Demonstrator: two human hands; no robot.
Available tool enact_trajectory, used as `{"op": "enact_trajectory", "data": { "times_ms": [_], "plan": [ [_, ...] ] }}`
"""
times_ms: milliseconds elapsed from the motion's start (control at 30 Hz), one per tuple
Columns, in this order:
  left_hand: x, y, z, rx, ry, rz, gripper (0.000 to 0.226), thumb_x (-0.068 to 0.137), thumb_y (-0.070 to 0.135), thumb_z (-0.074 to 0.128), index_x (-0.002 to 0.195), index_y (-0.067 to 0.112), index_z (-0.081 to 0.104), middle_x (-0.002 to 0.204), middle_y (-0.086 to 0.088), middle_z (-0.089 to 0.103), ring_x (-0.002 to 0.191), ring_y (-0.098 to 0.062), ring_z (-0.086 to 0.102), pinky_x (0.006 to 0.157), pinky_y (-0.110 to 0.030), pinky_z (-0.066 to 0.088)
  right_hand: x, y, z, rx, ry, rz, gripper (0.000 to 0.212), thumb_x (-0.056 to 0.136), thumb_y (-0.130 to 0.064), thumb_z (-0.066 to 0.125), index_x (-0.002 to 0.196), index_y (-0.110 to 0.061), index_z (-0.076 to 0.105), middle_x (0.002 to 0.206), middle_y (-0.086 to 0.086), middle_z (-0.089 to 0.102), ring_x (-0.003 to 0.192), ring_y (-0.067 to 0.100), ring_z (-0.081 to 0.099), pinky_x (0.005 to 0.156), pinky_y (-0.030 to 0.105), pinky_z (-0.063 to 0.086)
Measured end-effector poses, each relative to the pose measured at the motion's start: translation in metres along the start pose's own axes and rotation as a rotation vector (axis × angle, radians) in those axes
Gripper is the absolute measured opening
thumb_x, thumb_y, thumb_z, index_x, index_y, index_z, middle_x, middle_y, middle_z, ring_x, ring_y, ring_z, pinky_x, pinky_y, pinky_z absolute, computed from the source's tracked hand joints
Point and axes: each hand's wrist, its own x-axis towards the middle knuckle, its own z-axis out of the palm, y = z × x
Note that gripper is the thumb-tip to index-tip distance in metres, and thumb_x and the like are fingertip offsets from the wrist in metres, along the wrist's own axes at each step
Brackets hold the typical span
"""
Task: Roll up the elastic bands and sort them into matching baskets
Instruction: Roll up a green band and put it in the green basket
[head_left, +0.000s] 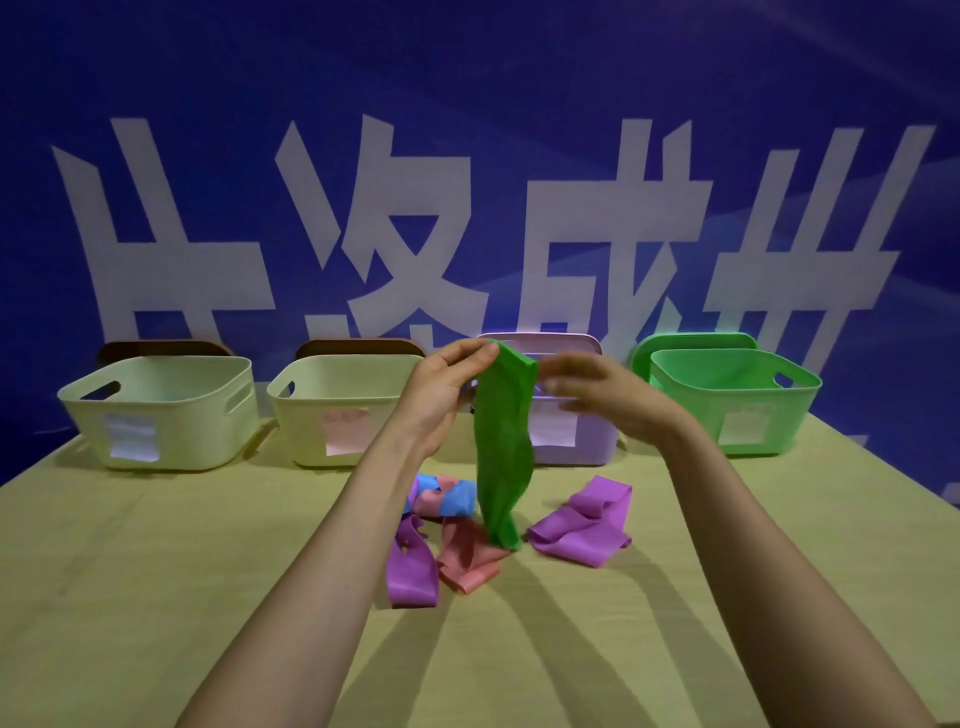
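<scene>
The left hand (441, 395) pinches the top of a hanging green band (504, 447), the blurred right hand (608, 400) just beside it.

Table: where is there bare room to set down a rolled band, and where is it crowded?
Bare table lies left of the left forearm, before the cream baskets, and right of the right forearm, before the green basket. Crowded: the middle, where loose bands lie.

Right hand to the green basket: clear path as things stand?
Probably yes. The green basket sits open-topped beside the right hand, nothing between them; the left hand pinches the green band.
</scene>
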Motion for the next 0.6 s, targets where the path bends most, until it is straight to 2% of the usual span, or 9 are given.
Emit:
{"op": "enact_trajectory", "data": {
  "times_ms": [67,100,200,333,400,500,567,600],
  "plan": [
    [0.0,0.0,0.005,0.057,0.014,0.024,0.005,0.09,0.011,0.061,0.089,0.013,0.065,0.085,-0.001,0.068,0.071,-0.007,0.065,0.064,-0.019,0.052,-0.003,-0.024,0.003,0.259,0.071,-0.047,0.024,0.099,-0.024,0.047,0.114,-0.013,0.063,0.11,0.008,0.067,0.099,0.019,0.066,0.088,0.032,0.054],
    [0.001,-0.001,0.008,0.087,0.023,0.047,0.005,0.089,0.01,0.061,0.088,0.013,0.065,0.085,-0.002,0.067,0.073,-0.008,0.064,0.067,-0.019,0.052,-0.003,-0.033,0.004,0.276,0.082,-0.055,0.027,0.099,-0.03,0.047,0.11,-0.013,0.065,0.106,0.007,0.068,0.095,0.019,0.067,0.086,0.031,0.056],
    [0.0,-0.002,0.009,0.18,0.04,0.115,0.004,0.088,0.01,0.064,0.086,0.013,0.066,0.088,-0.006,0.067,0.084,-0.016,0.063,0.079,-0.027,0.05,-0.001,-0.044,0.006,0.064,0.101,-0.091,0.024,0.093,-0.027,0.059,0.107,-0.009,0.066,0.104,0.011,0.069,0.097,0.022,0.068,0.086,0.037,0.057],
    [-0.002,-0.002,0.006,0.145,0.077,0.16,0.011,0.087,0.01,0.064,0.079,0.016,0.067,0.089,-0.01,0.067,0.088,-0.023,0.062,0.088,-0.04,0.05,0.001,-0.048,0.01,0.004,0.121,-0.137,0.026,0.084,-0.016,0.07,0.108,-0.008,0.066,0.102,0.015,0.068,0.095,0.026,0.068,0.084,0.038,0.058],
    [-0.005,0.0,0.005,0.119,0.057,0.165,0.01,0.087,0.01,0.065,0.081,0.016,0.069,0.089,-0.009,0.069,0.088,-0.023,0.064,0.087,-0.038,0.051,0.001,-0.049,0.013,-0.099,0.131,-0.178,0.027,0.083,-0.014,0.071,0.109,-0.008,0.066,0.1,0.012,0.068,0.091,0.025,0.068,0.081,0.037,0.059],
    [-0.006,0.001,0.003,0.152,0.055,0.186,0.004,0.085,0.012,0.068,0.085,0.015,0.07,0.091,-0.011,0.071,0.09,-0.022,0.067,0.087,-0.035,0.054,0.005,-0.05,0.016,-0.235,0.199,-0.217,0.017,0.089,-0.019,0.065,0.103,-0.011,0.069,0.093,0.007,0.07,0.084,0.021,0.069,0.079,0.036,0.059],
    [-0.008,0.002,0.005,0.177,0.114,0.212,0.005,0.082,0.012,0.071,0.085,0.014,0.067,0.087,-0.006,0.069,0.084,-0.014,0.066,0.08,-0.026,0.053,0.006,-0.052,0.016,-0.324,0.215,-0.244,0.017,0.091,-0.022,0.062,0.103,-0.012,0.07,0.093,0.005,0.07,0.084,0.018,0.067,0.08,0.034,0.058],
    [-0.008,0.002,0.005,0.213,0.166,0.226,0.012,0.08,0.014,0.074,0.087,0.014,0.064,0.086,-0.001,0.066,0.081,-0.009,0.062,0.075,-0.02,0.05,0.006,-0.053,0.016,-0.388,0.235,-0.275,0.018,0.092,-0.022,0.061,0.103,-0.012,0.071,0.093,0.004,0.07,0.085,0.017,0.065,0.08,0.032,0.056]
  ]
}}
